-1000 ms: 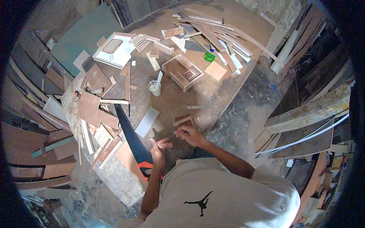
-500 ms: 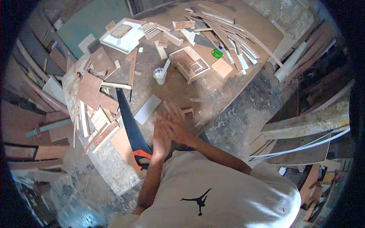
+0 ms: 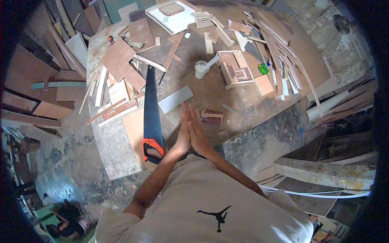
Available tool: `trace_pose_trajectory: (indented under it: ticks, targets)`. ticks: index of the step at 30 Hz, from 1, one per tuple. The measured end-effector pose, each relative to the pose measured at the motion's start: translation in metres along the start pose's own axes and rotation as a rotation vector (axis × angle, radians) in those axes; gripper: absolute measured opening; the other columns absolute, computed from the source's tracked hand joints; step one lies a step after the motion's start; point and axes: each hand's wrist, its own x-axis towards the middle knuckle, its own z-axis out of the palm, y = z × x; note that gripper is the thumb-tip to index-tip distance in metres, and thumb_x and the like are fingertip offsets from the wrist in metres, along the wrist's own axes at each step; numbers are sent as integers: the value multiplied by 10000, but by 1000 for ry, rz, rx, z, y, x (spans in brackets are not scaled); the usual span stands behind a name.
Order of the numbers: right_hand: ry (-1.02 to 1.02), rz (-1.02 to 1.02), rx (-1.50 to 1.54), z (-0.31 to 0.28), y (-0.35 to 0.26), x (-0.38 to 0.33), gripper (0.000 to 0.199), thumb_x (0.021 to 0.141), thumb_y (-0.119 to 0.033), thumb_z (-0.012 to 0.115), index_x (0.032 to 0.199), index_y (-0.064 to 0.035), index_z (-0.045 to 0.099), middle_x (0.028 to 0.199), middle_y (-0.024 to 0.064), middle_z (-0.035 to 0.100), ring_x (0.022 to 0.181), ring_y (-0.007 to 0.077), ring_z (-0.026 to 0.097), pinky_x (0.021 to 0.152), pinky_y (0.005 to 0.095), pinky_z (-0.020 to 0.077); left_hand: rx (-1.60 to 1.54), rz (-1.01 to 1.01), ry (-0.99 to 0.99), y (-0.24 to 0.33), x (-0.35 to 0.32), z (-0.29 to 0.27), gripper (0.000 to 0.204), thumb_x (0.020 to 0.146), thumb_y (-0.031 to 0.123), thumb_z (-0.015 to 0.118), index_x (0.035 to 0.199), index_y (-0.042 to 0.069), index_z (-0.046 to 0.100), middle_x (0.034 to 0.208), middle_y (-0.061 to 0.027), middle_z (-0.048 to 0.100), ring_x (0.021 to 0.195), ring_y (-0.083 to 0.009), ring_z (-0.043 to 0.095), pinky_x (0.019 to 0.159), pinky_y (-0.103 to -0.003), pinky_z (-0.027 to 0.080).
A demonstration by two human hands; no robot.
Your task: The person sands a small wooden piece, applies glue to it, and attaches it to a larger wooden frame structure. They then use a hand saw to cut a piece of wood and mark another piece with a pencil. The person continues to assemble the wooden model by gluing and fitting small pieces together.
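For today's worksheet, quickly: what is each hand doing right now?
Left hand: open, flat, holding nothing, pressed palm to palm against the right.
Right hand: open, flat, holding nothing.

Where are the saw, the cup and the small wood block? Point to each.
saw (image 3: 150, 105), head view, middle of the dark blade.
cup (image 3: 200, 69), head view, side wall of the white cup.
wood block (image 3: 212, 116), head view, top face of the small reddish block.

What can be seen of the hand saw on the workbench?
The hand saw has a long dark blade and an orange-and-black handle with a grip hole. It lies flat on the workbench, handle toward the person, blade pointing away, resting partly on a thin wooden board. Neither hand touches it; the left hand is closest.
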Motion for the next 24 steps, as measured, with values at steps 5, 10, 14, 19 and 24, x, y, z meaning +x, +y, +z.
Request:
trace_pose_trajectory:
  ticks: [5,10,14,19,24]
  targets:
    - [-149,-43,-75,-45,22,-12,404,1037,-240,464,1420,-114,495,1523,119,399,1431,277,324,1172,388,227,288,51,-104,-25,94,-25,552,1044,285,398,1505,27,237,1529,-237,271,1437,-329,251,1179,-389,196]
    - [91,337,142,-68,54,-20,330,994,-226,559,1283,-76,608,1353,131,580,1299,283,506,1101,388,360,976,378,92,-74,247,-76,312,849,61,581,1153,61,647,1189,-174,629,1035,-381,603,907,-488,440]
    - [161,286,-41,-76,79,-32,356,960,-200,602,1296,-81,594,1319,147,595,1245,308,545,1076,402,382,1321,466,-198,-109,319,-108,343,834,87,572,1150,156,687,1171,-96,663,1099,-288,600,892,-447,437]
    - [127,156,-292,-82,106,-37,446,892,-166,666,1319,-89,565,1441,173,463,1345,355,424,1121,463,313,1429,515,-440,-136,359,-122,357,829,132,632,1165,234,696,1195,28,674,1169,-191,560,901,-423,383]
    - [63,151,-398,-80,111,-26,484,874,-124,667,1342,-119,543,1483,164,407,1379,370,369,1127,519,293,1269,428,-559,-138,370,-134,231,795,169,687,1023,153,723,1065,-11,716,1088,-216,623,925,-402,365]
